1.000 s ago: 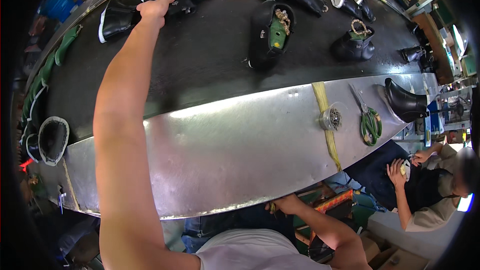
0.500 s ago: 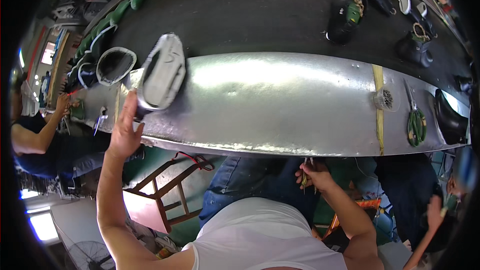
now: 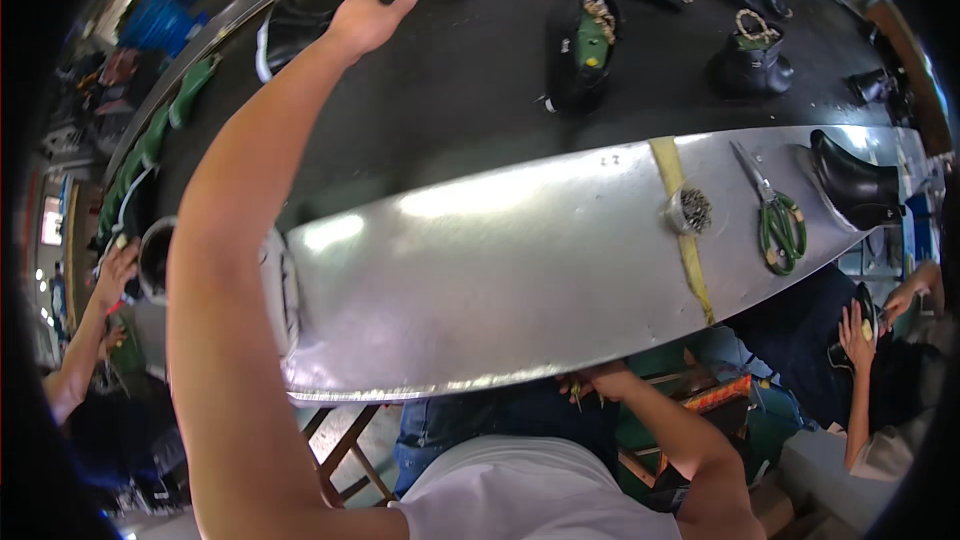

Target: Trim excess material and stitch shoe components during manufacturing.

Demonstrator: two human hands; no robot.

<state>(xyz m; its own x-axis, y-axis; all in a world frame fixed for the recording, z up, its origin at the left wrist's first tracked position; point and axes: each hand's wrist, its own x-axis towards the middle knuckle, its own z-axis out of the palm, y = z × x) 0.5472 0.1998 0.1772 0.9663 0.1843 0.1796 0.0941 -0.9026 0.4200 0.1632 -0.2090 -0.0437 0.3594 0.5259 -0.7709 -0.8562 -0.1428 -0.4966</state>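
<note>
My left hand (image 3: 368, 20) is stretched far over the dark belt, thumb apart from the fingers, with nothing visible in it. Just left of its wrist lies a black boot (image 3: 292, 38) with a white rim, partly covered by my forearm. A white-lined boot piece (image 3: 283, 290) shows beside my left forearm, mostly hidden by it. Low at the metal bench's front edge, my right hand (image 3: 598, 380) is closed around a small slim tool (image 3: 576, 392) with metal and yellowish parts; its kind is unclear.
On the metal bench (image 3: 480, 280) are a cup of small nails (image 3: 690, 211), green-handled scissors (image 3: 778, 225) and a black boot (image 3: 858, 180). Several boots, one with a green last (image 3: 592, 40), stand on the dark belt (image 3: 440, 110). Co-workers' hands work at left (image 3: 118, 270) and right (image 3: 858, 335).
My left hand has left the white-lined boot piece and swung forward over the belt. The view has turned, shifting the bench leftward. My right hand still holds the small tool.
</note>
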